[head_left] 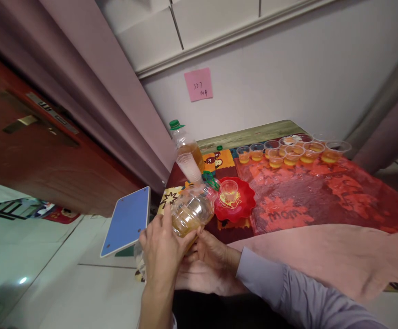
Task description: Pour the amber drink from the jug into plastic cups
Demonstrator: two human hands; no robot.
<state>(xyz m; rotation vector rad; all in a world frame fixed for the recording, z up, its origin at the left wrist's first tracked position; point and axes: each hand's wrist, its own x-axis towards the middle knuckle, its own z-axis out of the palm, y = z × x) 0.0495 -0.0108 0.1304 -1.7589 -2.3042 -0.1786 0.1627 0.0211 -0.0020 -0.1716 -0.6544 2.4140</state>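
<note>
A large clear plastic bottle (192, 211) with yellowish liquid in it is tilted, its neck pointing right. My left hand (161, 242) wraps its near left side. My right hand (210, 249) grips it from below, with some fingers hidden. Close to the bottle's mouth, a clear plastic cup (229, 188) stands on a red scalloped plate (245, 211). Whether liquid is flowing cannot be made out. Behind the bottle are a stack of clear cups (188, 167) and a green plastic strap or handle (211, 181).
Several cups of yellow liquid (293, 155) line the table's far right. A second bottle (185, 145) with a green cap stands near the wall, a loose green cap (220, 147) to its right. A blue board (126, 221) juts beside the table's left edge. Pink cloth (308, 249) covers the front.
</note>
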